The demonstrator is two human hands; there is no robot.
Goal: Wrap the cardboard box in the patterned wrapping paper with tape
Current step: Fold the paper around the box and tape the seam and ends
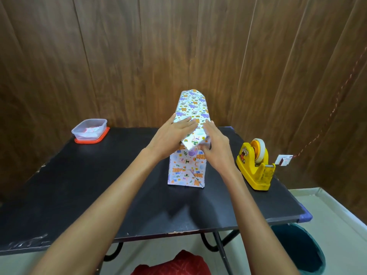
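While hands press paper, tape dispenser right, container left.

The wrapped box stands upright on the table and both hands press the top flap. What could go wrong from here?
1. Both the left hand and the right hand press the folded flap; no tape shows on it. Reaching for the yellow tape dispenser may let it spring open.
2. The wrapped box is tall and stands on a narrow base, so an uneven push could tip it.
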